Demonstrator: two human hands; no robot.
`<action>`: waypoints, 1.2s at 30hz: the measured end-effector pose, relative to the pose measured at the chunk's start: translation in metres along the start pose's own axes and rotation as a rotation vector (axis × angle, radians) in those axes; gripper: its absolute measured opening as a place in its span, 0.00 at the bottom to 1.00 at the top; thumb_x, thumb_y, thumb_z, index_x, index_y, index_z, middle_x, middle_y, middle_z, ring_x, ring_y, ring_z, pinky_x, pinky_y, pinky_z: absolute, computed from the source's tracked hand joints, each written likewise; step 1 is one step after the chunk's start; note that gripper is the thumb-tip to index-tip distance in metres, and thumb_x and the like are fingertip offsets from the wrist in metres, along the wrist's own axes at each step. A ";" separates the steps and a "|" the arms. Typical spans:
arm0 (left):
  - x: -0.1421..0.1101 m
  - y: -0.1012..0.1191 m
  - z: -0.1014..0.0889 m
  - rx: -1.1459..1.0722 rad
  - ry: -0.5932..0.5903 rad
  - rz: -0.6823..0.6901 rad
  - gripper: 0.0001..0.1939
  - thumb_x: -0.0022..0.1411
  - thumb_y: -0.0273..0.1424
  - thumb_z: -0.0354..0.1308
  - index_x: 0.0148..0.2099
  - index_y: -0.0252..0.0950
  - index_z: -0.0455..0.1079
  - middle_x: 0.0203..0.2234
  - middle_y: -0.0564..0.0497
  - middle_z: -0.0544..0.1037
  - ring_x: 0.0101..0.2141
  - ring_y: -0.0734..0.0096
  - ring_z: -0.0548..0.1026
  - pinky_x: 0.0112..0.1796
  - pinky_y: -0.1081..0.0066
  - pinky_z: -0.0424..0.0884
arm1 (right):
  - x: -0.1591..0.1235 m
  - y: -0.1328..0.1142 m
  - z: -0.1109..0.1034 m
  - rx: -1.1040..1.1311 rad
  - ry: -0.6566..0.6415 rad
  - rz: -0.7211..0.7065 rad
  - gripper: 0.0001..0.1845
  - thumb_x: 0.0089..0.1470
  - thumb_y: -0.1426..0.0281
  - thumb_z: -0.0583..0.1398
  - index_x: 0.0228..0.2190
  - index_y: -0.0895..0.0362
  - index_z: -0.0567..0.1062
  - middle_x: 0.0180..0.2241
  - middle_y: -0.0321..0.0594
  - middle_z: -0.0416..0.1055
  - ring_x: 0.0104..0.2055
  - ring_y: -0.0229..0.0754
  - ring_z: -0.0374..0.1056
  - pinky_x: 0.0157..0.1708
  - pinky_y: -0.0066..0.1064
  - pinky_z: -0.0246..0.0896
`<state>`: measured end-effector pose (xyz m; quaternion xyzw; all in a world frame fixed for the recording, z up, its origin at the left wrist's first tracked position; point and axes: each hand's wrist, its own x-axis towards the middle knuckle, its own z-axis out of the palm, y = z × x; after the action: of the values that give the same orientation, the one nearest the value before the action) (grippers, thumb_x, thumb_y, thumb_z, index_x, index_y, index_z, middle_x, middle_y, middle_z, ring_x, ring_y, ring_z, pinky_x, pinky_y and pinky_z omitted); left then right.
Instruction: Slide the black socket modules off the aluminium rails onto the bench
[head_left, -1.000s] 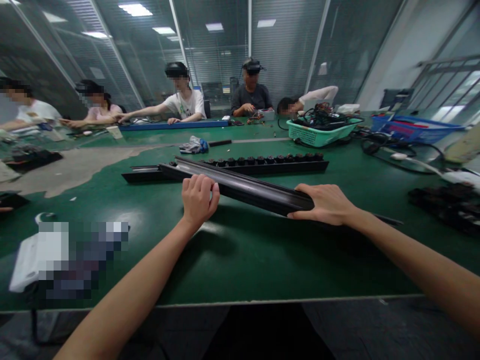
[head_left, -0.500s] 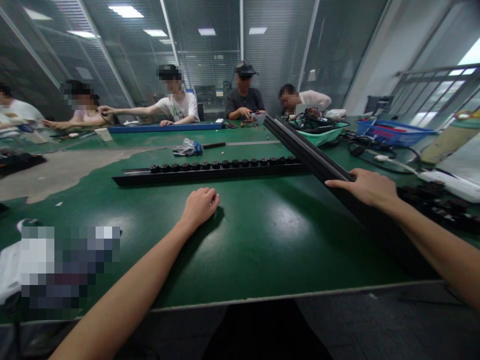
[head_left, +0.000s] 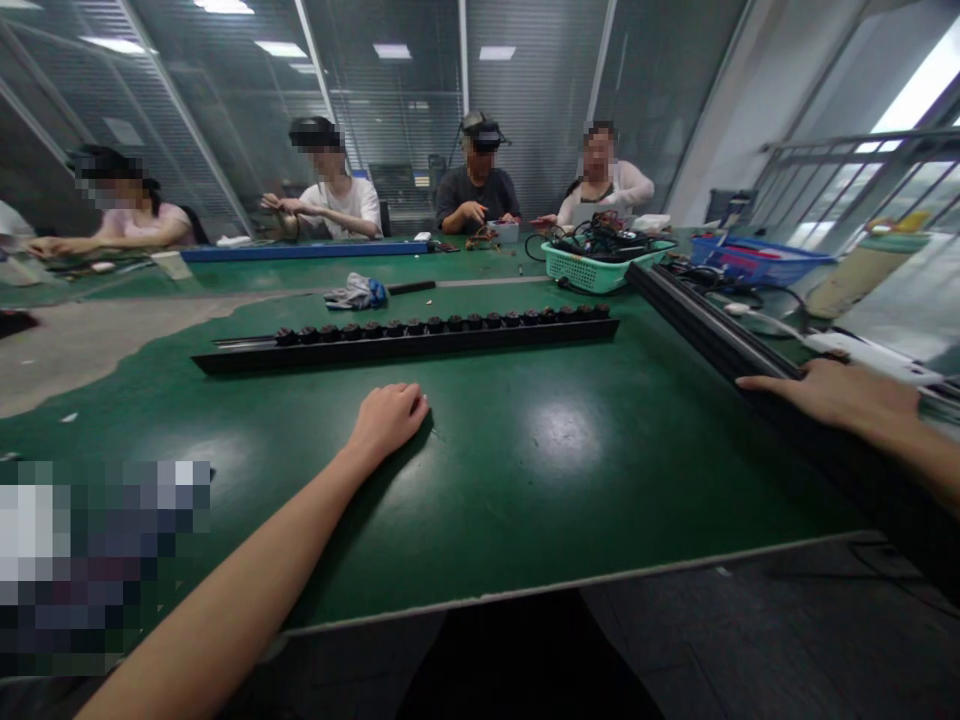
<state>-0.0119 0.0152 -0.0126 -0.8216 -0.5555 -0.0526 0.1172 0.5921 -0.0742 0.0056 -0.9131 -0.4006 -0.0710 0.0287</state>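
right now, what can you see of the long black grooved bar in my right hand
The long black bar has lengthwise grooves and a glossy strip along its upper side; it looks like metal or hard plastic. It slants from its far end, by the mint-green perforated plastic basket, toward the picture's lower right. The bare right hand grips it, thumb on the near side. Its near part is too dark to make out, and whether it touches the green tabletop is unclear.
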 end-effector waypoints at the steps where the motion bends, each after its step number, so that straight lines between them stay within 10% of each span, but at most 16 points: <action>1: 0.000 0.000 0.000 0.001 -0.003 0.000 0.20 0.73 0.39 0.42 0.39 0.37 0.73 0.37 0.43 0.80 0.36 0.59 0.77 0.35 0.65 0.64 | 0.000 0.005 0.003 -0.015 -0.036 0.021 0.60 0.38 0.22 0.47 0.48 0.59 0.78 0.48 0.67 0.75 0.51 0.72 0.71 0.45 0.59 0.65; 36: -0.002 0.003 -0.001 -0.078 -0.020 -0.020 0.15 0.72 0.37 0.46 0.36 0.39 0.70 0.36 0.45 0.80 0.34 0.60 0.76 0.32 0.66 0.61 | 0.001 0.008 0.027 -0.067 -0.161 0.081 0.63 0.43 0.26 0.46 0.62 0.61 0.68 0.53 0.76 0.70 0.54 0.77 0.67 0.48 0.62 0.55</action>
<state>-0.0099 0.0126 -0.0125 -0.8205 -0.5622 -0.0673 0.0790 0.6018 -0.0760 -0.0210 -0.9317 -0.3618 -0.0097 -0.0312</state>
